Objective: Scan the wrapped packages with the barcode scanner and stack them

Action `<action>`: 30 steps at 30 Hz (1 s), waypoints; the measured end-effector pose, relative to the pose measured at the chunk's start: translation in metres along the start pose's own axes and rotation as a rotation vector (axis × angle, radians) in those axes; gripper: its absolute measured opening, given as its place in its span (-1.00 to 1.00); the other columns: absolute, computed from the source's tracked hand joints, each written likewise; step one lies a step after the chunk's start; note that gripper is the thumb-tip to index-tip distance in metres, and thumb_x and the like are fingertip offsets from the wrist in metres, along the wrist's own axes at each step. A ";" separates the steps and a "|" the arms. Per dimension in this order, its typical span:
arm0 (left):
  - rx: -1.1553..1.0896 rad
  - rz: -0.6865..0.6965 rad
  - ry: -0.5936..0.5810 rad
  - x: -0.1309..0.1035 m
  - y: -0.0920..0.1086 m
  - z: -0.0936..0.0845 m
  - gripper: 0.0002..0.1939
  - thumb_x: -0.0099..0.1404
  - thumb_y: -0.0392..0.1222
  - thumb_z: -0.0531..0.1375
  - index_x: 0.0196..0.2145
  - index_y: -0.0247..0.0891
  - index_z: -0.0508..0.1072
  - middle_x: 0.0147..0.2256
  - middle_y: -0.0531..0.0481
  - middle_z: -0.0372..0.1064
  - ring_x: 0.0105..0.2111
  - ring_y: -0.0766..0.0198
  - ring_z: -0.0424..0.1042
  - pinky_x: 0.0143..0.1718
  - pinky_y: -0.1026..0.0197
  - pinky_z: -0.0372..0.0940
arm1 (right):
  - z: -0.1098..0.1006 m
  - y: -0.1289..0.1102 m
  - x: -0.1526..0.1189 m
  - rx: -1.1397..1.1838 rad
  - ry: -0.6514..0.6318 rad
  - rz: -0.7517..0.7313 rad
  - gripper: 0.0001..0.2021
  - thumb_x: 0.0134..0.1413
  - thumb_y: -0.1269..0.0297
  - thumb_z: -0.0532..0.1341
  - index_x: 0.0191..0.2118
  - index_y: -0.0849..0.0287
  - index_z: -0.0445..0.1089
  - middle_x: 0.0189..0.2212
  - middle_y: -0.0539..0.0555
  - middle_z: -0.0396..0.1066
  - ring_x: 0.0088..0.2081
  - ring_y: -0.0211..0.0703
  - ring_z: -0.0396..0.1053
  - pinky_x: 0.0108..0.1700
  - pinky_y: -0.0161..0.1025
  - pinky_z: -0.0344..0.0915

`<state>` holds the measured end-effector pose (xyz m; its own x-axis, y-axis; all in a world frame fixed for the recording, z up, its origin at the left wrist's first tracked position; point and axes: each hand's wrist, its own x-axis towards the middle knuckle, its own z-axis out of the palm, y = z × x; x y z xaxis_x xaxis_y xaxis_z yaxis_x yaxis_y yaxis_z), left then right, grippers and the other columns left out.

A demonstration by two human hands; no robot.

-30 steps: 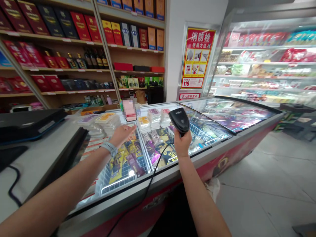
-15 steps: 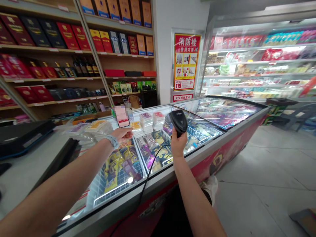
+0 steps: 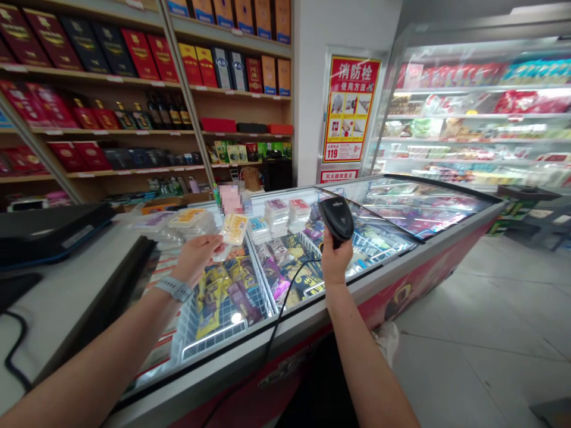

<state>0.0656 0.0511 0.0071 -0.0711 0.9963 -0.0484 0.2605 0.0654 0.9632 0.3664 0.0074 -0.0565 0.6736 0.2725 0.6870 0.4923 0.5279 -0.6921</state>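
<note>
Now the left hand (image 3: pixel 196 257), empty a second ago, pinches a yellow-labelled pack (image 3: pixel 235 229), apparently by its edge, above the freezer (image 3: pixel 223 364); the right hand (image 3: pixel 336 261) grips a scanner (image 3: pixel 337 219), so both are occupied.

You hold a flat, clear plastic pack (image 3: pixel 234 232) by its edge in your left hand (image 3: pixel 198 258), tilted, its yellowish label toward you. Your right hand (image 3: pixel 336 261) grips a black handheld scanner (image 3: pixel 338 219), head uppermost, its black cable (image 3: pixel 291 288) trailing down.
</note>
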 end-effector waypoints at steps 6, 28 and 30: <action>-0.093 0.109 0.138 -0.012 -0.012 -0.013 -0.69 0.18 0.02 0.27 -0.22 -0.25 0.46 -0.30 -0.05 0.48 -0.29 0.22 0.42 -0.38 0.25 0.25 | 0.000 -0.001 -0.006 -0.104 -0.162 -0.193 -0.61 0.10 0.07 0.29 -0.03 0.21 0.41 -0.18 0.23 0.48 -0.14 0.07 0.46 -0.09 0.01 0.41; -0.130 0.199 0.168 -0.015 -0.018 -0.013 -0.70 0.09 0.03 0.27 -0.28 -0.20 0.43 -0.36 -0.02 0.48 -0.36 0.23 0.41 -0.44 0.26 0.18 | 0.010 -0.038 -0.018 -0.176 -0.753 -0.651 -0.73 0.10 0.28 0.18 -0.05 0.08 0.29 -0.21 0.10 0.49 -0.13 0.01 0.45 0.25 0.15 0.06; -0.125 0.205 0.165 -0.015 -0.018 -0.012 -0.69 0.08 0.04 0.28 -0.28 -0.19 0.42 -0.35 -0.02 0.48 -0.33 0.21 0.42 -0.43 0.26 0.17 | 0.010 -0.037 -0.018 -0.185 -0.773 -0.657 -0.71 0.08 0.29 0.18 -0.04 0.08 0.28 -0.20 0.09 0.49 -0.12 0.01 0.45 0.27 0.14 0.03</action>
<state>0.0501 0.0345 -0.0066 -0.1874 0.9647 0.1848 0.1658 -0.1544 0.9740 0.3301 -0.0090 -0.0407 -0.2651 0.4523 0.8515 0.7565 0.6452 -0.1072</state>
